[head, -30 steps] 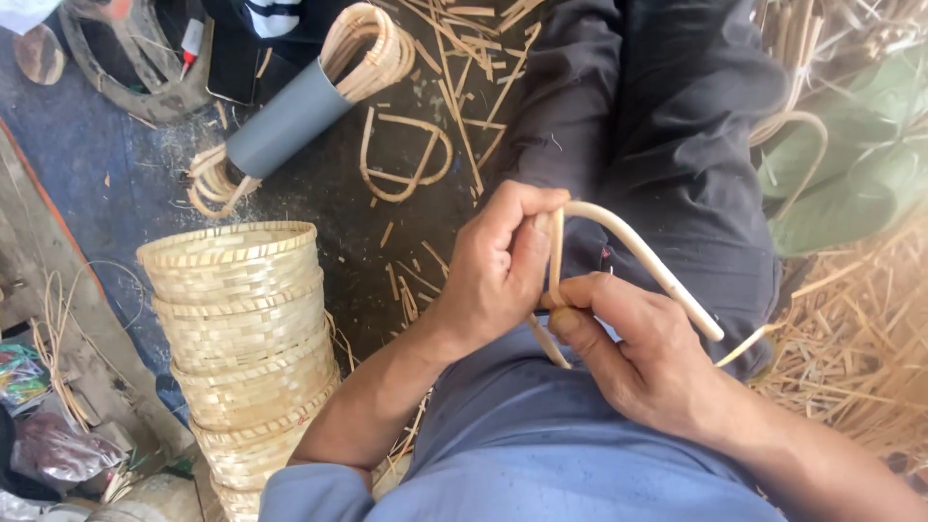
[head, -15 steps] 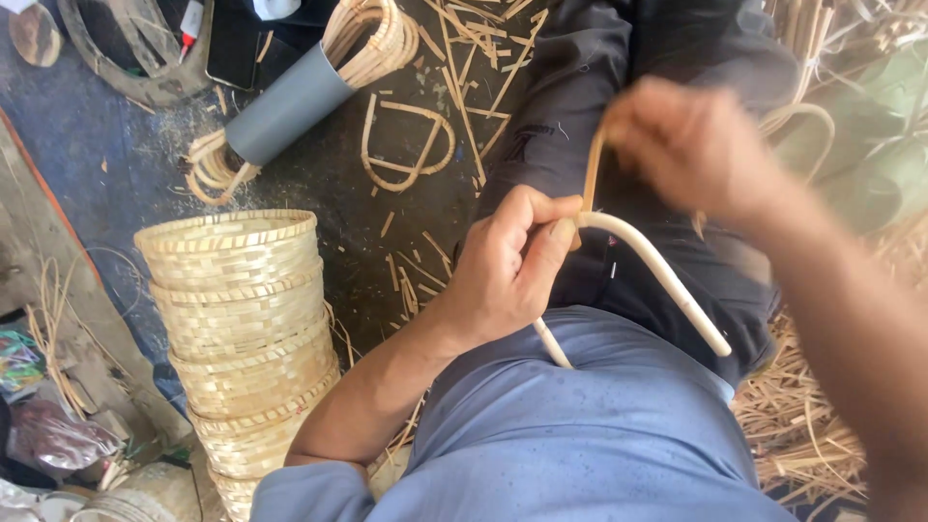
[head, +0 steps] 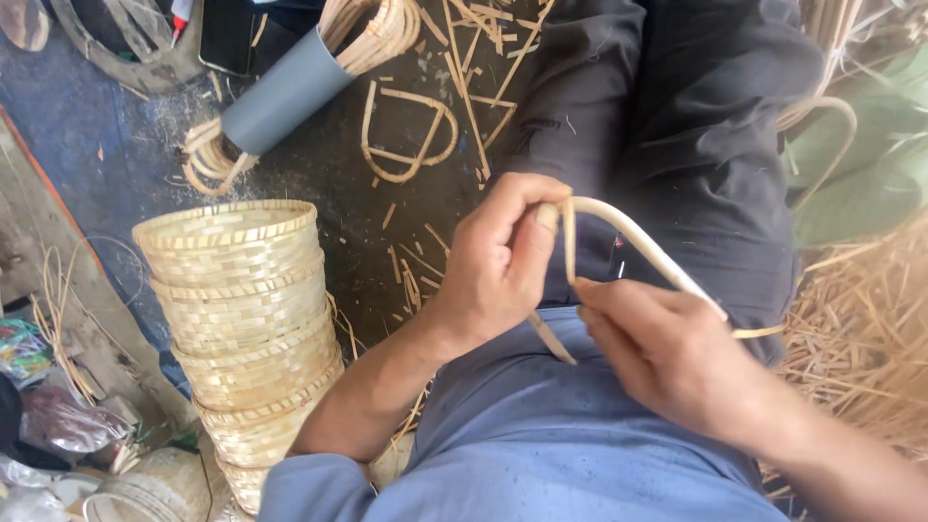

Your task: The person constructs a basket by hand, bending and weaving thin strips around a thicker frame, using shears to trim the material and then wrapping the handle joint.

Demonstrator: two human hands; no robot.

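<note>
The left hand (head: 503, 261) grips the bent cane strip (head: 633, 242) at its curve, over the lap. The right hand (head: 677, 358) pinches the strip's other end, right of the stack of woven baskets (head: 242, 319).

Pale bent cane strip (head: 628, 242), arched over lap, both ends pinched.

- The bent cane strip (head: 633, 246) passes behind the left hand (head: 498, 266) and under the right hand (head: 677, 362), so its grip points are hidden.
- The right hand's fingertips are tucked out of sight.
- The stack of woven baskets (head: 237, 319) is cut off at the bottom edge.
- The grey tube (head: 280, 97) hides the middle of a cane bundle.
</note>
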